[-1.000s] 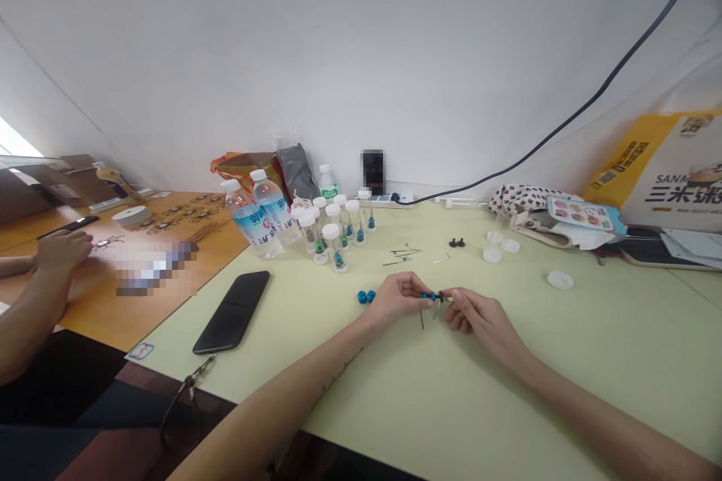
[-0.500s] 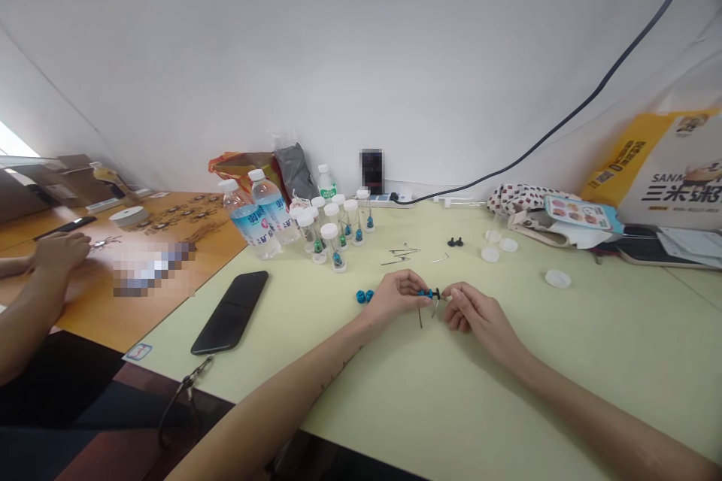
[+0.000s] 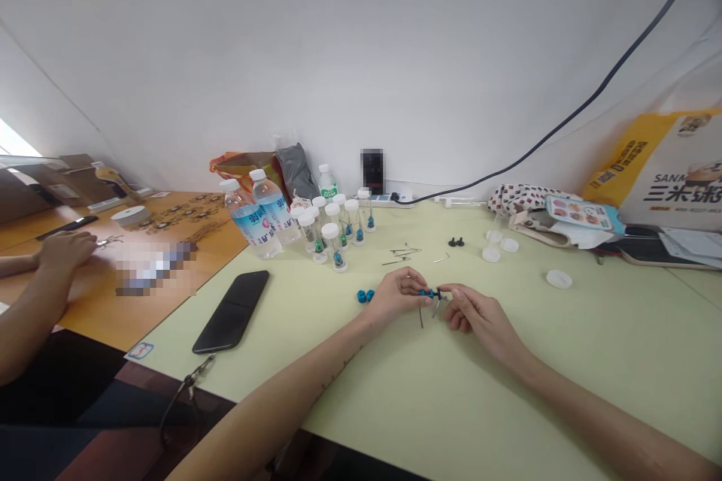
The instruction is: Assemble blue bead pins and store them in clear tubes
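head view: held just above the pale green tabletop (image 3: 508, 383), the left hand (image 3: 395, 299) pinches a small blue-and-black pinned part (image 3: 432, 293) between nearly closed thumb and fingertips. the right hand (image 3: 477, 316) closes tightly on its other end. two round blue beads (image 3: 365, 296) sit just beside the left hand.

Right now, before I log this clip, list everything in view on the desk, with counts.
Water bottles: 2, clear with blue labels, rear centre.
Capped vials: about nine, clear with white caps, beside the bottles.
Phone: 1, black, left.
Loose blue parts: 2, blue, before the vials.
Metal pins: several, silver, mid-desk.
Black parts: 2, black, right of the pins.
Lids: 4, white, right.
Co-worker's hand: 1, far left.
Held part: 1, blue and black, between the hands.
Left hand: 1, pinching it.
Right hand: 1, pinching it.
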Available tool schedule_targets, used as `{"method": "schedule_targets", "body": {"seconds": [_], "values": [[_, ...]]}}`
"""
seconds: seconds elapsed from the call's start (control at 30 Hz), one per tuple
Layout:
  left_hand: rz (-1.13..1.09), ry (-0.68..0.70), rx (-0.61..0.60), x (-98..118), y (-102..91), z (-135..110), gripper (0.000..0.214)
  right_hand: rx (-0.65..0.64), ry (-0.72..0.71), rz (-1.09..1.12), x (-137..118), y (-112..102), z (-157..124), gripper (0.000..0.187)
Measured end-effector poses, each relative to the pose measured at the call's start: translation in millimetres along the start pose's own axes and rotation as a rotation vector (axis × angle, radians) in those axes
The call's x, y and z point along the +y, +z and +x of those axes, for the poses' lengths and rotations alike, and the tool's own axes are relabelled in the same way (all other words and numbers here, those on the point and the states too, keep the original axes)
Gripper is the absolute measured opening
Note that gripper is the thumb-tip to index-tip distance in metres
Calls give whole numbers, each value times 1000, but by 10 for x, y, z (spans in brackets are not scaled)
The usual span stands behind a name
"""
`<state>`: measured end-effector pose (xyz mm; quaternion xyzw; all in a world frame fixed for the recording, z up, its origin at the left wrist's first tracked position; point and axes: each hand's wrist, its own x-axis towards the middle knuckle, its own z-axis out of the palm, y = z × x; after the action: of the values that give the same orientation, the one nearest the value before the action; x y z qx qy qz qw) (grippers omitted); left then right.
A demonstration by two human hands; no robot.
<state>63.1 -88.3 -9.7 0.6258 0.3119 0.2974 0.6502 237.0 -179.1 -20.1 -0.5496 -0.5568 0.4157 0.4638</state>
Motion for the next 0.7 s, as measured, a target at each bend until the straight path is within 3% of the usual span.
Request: {"method": "schedule_targets", "body": {"seconds": [0.7], "values": [[7, -1, 11, 18, 7, -9, 39, 7, 5, 4, 0, 4, 3, 54]]}}
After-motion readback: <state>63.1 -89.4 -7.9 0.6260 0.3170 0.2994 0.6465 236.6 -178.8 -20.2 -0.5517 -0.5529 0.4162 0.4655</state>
